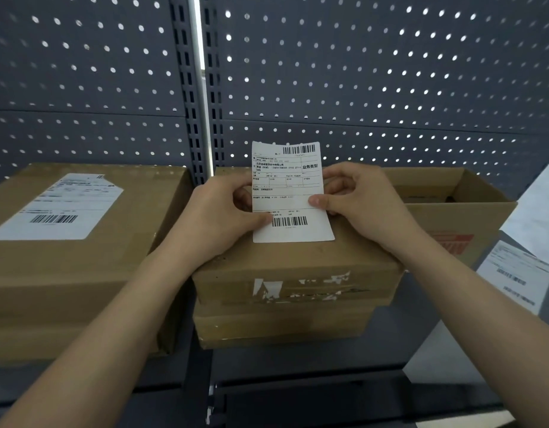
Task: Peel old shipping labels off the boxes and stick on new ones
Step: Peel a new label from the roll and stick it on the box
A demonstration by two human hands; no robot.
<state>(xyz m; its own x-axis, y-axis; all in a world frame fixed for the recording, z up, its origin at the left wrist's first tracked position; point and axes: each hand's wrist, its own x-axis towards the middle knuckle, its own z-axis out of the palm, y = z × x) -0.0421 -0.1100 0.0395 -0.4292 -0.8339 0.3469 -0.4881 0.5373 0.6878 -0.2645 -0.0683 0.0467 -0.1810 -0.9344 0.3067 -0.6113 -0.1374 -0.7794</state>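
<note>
Before pegboard [390, 72], left hand [220, 211] and right hand [359, 199] pinch a label [290, 193] over a box [298, 273].

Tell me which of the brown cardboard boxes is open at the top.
The brown cardboard box at far right: its top is uncovered and its inside shows. The labelled box at left and the stacked middle boxes are closed.

both forearms reaching forward, left hand [219, 211] and right hand [356, 199] close together, fingers curled, pinching
</note>
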